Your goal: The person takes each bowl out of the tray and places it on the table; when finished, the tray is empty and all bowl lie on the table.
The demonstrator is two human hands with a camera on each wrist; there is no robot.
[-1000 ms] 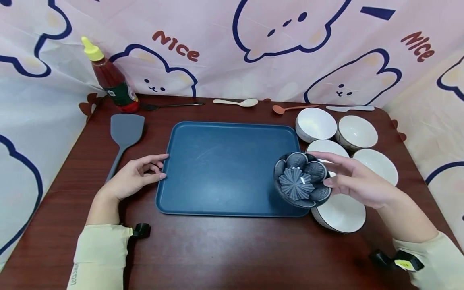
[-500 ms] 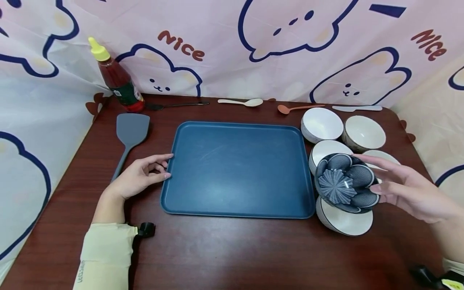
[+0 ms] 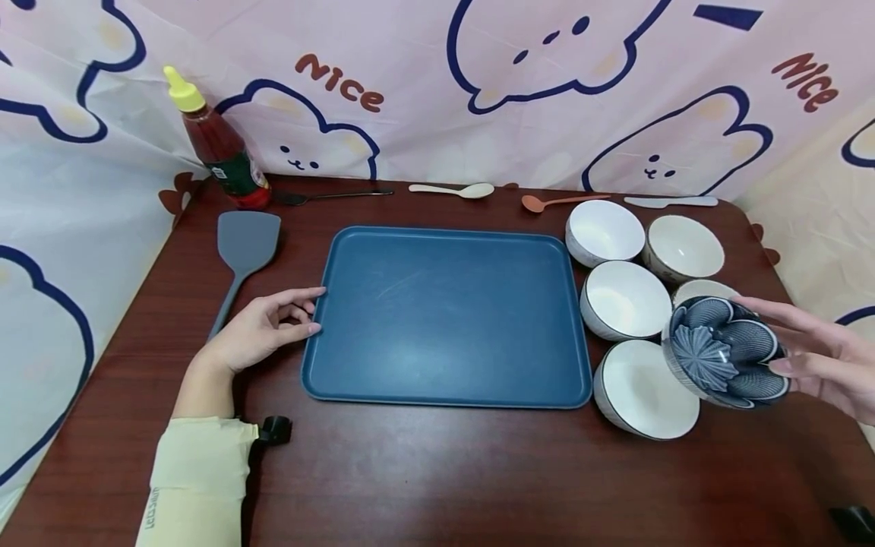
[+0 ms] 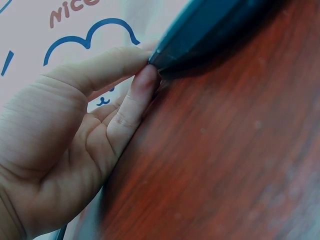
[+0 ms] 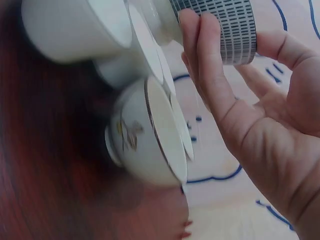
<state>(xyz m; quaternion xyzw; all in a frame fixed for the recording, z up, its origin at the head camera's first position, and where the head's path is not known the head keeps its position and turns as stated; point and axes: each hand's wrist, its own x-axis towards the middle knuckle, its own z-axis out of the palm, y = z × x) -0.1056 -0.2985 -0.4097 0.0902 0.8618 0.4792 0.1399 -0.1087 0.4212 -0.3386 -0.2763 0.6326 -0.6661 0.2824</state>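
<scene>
At the right, my right hand (image 3: 830, 361) holds a dark blue patterned bowl (image 3: 704, 357) by its rim, tilted, with petal shapes inside. This bowl hangs over the table beside the white bowls; its outside has a dashed pattern (image 5: 227, 30) in the right wrist view. My left hand (image 3: 263, 330) rests at the left edge of a blue rectangular tray (image 3: 444, 319), which lies flat. Thumb and finger pinch the tray's rim (image 4: 172, 47) in the left wrist view, the other fingers curled.
Several white bowls (image 3: 627, 298) stand right of the tray, one partly hidden by the held bowl. A grey spatula (image 3: 247, 239) and a red sauce bottle (image 3: 229, 156) are at the left. Along the back lie a black fork (image 3: 335, 196), two spoons (image 3: 472, 191) and a pale knife (image 3: 670, 202).
My right hand has carried the dark bowl rightward, from over the tray's right edge, past the near white bowl. My left hand stays at the tray's left edge.
</scene>
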